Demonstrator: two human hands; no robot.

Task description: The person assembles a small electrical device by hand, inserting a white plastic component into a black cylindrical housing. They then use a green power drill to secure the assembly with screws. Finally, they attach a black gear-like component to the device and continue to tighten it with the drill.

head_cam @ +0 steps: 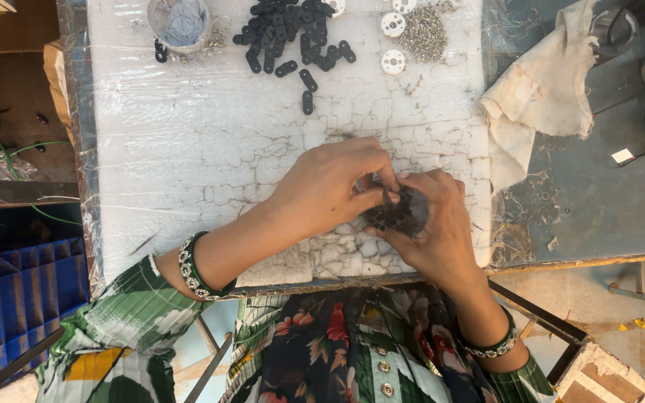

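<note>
Both hands meet just below the middle of the white, cracked table (210,149). The right hand (438,227) cups a dark round part (401,213) from beneath, its grip closed around the part's far side. The part is roughly circular, so no long axis can be told; its flat face looks turned up toward the camera. The left hand (334,186) reaches in from 9 o'clock, thumb and forefinger pinched shut on something small at the part's upper edge; what it is cannot be told.

At 12 o'clock from the hands lies a loose heap of black oblong links (293,33), lying every which way. Just to its right sit white round discs (393,43) and a pile of small silvery screws (423,31). At 11 o'clock stands a small round cup (181,22) holding something greyish. A crumpled cream cloth (543,89) lies at 2 o'clock, and a blue compartmented crate (16,298) sits at 8 o'clock.
</note>
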